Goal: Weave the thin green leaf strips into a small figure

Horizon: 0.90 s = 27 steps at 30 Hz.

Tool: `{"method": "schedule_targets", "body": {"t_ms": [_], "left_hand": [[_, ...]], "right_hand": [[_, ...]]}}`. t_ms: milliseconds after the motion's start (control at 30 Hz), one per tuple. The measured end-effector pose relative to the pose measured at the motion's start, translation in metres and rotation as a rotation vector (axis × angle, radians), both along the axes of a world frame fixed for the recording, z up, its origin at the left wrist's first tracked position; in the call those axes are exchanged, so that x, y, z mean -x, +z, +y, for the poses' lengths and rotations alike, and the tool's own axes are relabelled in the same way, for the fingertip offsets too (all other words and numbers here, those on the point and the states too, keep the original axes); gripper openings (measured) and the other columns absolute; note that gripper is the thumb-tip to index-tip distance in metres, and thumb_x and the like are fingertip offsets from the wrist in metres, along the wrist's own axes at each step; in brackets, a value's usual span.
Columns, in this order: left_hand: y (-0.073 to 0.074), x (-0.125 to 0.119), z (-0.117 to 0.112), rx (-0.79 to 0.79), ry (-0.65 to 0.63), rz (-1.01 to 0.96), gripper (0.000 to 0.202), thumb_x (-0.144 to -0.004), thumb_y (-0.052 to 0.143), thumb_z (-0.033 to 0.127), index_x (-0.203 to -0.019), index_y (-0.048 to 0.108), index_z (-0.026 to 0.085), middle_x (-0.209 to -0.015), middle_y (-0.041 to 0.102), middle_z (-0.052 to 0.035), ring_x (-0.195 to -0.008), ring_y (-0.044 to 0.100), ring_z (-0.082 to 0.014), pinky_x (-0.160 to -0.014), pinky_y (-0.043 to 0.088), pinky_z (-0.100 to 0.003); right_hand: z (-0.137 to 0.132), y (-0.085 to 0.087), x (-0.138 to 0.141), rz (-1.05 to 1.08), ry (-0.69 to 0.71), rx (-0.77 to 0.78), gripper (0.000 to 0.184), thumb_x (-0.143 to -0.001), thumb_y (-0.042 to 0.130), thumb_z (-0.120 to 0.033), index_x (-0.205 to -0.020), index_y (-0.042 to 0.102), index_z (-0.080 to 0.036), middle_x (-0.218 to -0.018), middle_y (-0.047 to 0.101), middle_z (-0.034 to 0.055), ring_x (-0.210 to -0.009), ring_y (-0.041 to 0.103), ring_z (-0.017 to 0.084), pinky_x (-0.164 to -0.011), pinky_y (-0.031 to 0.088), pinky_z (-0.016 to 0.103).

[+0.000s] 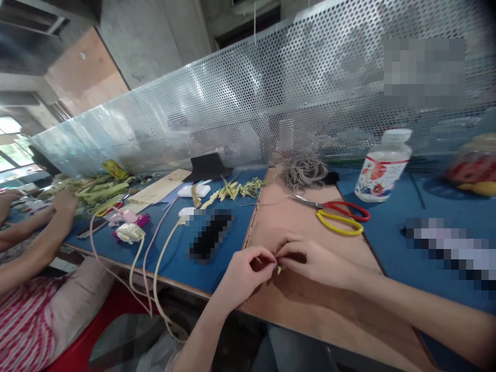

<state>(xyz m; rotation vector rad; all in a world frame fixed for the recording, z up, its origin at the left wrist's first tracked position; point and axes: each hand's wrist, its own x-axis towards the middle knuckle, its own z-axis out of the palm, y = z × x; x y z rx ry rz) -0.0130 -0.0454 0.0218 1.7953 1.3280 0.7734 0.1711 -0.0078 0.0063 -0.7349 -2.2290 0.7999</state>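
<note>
My left hand (251, 269) and my right hand (310, 261) meet over a tan board (310, 305), thumbs and fingers pinched close together. Between the fingertips shows a tiny piece of something yellow-green (280, 269), too small and too covered to name; it looks held by both hands. Beyond my right hand lie scissors (341, 217) with one red and one yellow handle, blades pointing left. A loose tangle of grey cord (304, 173) rests at the far end of the board.
A clear bottle with a white cap (383, 165) stands at the right, near a blurred-out item (453, 248). Left are a black blurred object (212, 235), yellow-green strips (236, 188), white devices with cables (194, 191) and another person's arm (50, 232). A perforated metal screen (232, 93) runs behind.
</note>
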Motion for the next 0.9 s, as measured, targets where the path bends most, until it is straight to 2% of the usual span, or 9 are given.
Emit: {"method": "schedule_targets", "body": {"t_ms": [400,633,900], "left_hand": [[0.001,0.001,0.002,-0.038,-0.01,-0.008,0.011,-0.074,0.053,0.025,-0.075,0.06,0.017,-0.059,0.057,0.002,-0.049,0.048,-0.0072,-0.046,0.034,-0.017],[0.001,0.001,0.004,0.104,-0.048,-0.107,0.016,-0.075,0.053,0.03,-0.078,0.059,0.015,-0.056,0.056,0.0019,-0.044,0.045,-0.0065,-0.043,0.032,-0.017],[0.003,0.004,0.018,0.178,-0.08,-0.113,0.019,-0.068,0.059,0.028,-0.079,0.062,0.013,-0.074,0.062,-0.0028,-0.067,0.054,-0.0117,-0.06,0.039,-0.02]], "right_hand": [[0.008,-0.008,-0.003,0.039,0.024,0.149,0.008,-0.082,0.052,-0.023,-0.081,0.06,-0.02,-0.085,0.062,0.0008,-0.081,0.057,0.014,-0.074,0.046,0.027],[0.003,-0.008,-0.002,0.0,-0.051,0.117,0.011,-0.085,0.044,-0.022,-0.082,0.055,-0.019,-0.083,0.058,0.0016,-0.078,0.055,0.013,-0.071,0.045,0.026],[-0.009,-0.004,0.004,-0.007,-0.191,0.146,0.011,-0.085,0.044,-0.023,-0.081,0.054,-0.02,-0.084,0.058,0.0033,-0.082,0.055,0.016,-0.071,0.045,0.028]]}}
